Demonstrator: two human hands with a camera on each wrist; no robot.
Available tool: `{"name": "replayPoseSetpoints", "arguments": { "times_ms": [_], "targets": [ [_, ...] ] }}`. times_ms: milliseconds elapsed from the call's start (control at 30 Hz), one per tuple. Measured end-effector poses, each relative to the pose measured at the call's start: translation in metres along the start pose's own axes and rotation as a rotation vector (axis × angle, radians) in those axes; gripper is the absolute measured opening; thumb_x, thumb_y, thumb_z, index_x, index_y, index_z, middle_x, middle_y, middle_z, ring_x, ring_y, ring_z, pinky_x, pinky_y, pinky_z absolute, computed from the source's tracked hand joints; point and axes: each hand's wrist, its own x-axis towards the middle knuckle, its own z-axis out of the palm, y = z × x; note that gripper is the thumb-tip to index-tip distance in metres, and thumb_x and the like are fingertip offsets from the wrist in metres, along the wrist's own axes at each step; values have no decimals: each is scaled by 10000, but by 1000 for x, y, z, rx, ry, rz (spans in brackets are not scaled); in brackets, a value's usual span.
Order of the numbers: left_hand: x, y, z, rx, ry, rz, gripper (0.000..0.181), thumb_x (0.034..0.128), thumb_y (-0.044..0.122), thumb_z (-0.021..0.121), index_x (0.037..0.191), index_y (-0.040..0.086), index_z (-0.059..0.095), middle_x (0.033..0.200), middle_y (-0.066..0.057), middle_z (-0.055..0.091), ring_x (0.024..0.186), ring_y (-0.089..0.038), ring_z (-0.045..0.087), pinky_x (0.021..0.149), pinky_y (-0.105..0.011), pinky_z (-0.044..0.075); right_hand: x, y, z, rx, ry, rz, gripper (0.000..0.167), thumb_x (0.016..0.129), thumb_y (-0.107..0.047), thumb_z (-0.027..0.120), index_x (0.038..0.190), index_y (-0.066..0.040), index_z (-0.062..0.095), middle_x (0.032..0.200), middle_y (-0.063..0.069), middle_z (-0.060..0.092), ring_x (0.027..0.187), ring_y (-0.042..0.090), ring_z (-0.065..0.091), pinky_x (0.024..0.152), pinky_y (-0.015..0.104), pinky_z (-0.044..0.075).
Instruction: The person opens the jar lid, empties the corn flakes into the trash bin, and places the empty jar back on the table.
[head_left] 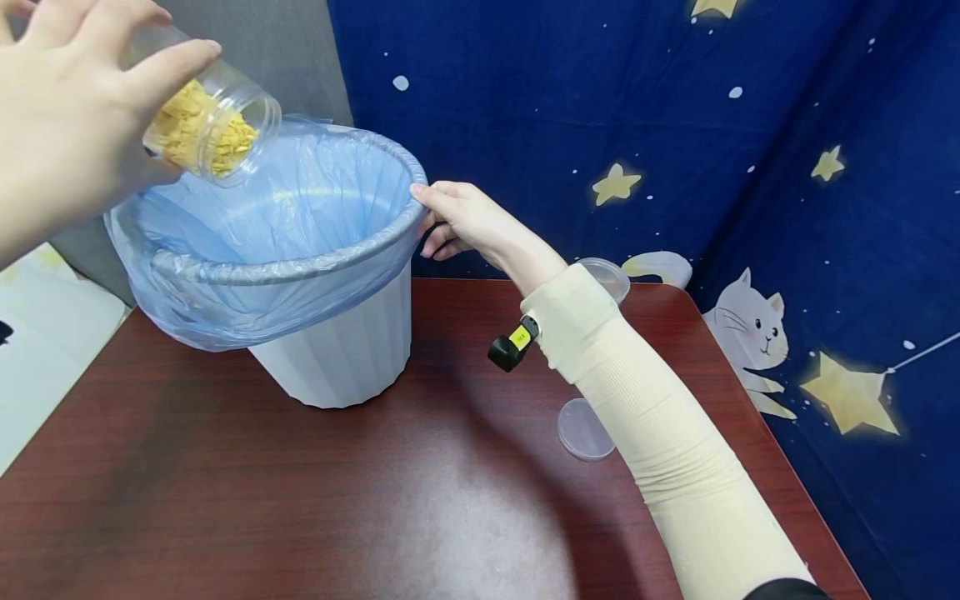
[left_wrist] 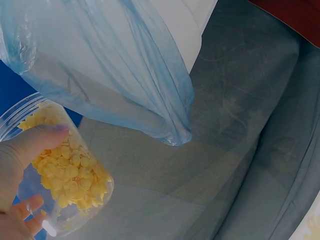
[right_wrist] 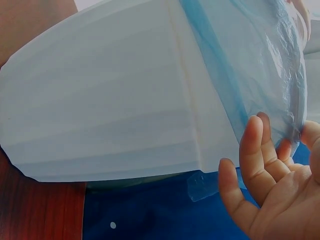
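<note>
In the head view, the left hand (head_left: 75, 117) grips a clear jar (head_left: 217, 121), long axis slanting, mouth down-right toward the trash bin (head_left: 345, 350), whose rim the right hand (head_left: 467, 218) pinches. Left wrist: yellow flakes (left_wrist: 75, 175) near the jar's base, hidden overhead. Right wrist: fingers (right_wrist: 254, 150) spread beside the blue liner (right_wrist: 255, 60)

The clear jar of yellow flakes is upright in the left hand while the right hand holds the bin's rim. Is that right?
Not upright: the head view shows the clear jar tilted, its mouth slanting down toward the bin. The left hand does hold it, and the right hand the rim.
</note>
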Motion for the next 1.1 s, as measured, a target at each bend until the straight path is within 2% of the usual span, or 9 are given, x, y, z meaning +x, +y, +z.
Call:
{"name": "replayPoseSetpoints", "arguments": {
  "times_ms": [467, 700, 933, 1100],
  "targets": [
    [3, 3, -5, 54, -20, 32, 1109, 462, -160, 820, 1433, 145, 379, 1426, -242, 313, 1385, -401, 173, 1079, -586, 35, 0, 0, 0, -2, 5, 5, 316, 1022, -345, 440, 1066, -44, 526, 868, 117, 593, 607, 198, 598, 635, 344, 525],
    [3, 3, -5, 56, -6, 57, 1131, 443, -148, 836, 1435, 149, 381, 1430, -240, 316, 1391, -387, 176, 1078, -596, 31, 0, 1, 1, 5, 4, -3, 309, 1022, -342, 441, 1051, -48, 531, 854, 113, 591, 599, 193, 596, 623, 336, 521],
    [3, 4, -5, 11, 30, 71, 1071, 463, -134, 800, 1418, 154, 409, 1419, -229, 341, 1381, -388, 201, 1070, -608, 47, 1, 1, 0, 8, 5, -4, 310, 1024, -339, 439, 1052, -44, 531, 855, 117, 598, 599, 193, 597, 625, 342, 520],
    [5, 4, -5, 31, 30, 94, 1069, 465, -135, 807, 1411, 155, 403, 1419, -231, 334, 1385, -381, 197, 1072, -611, 40, 1, 1, 0, 5, 8, -8, 314, 1024, -334, 440, 1082, -43, 543, 855, 117, 601, 599, 198, 599, 662, 374, 529]
  ]
}}
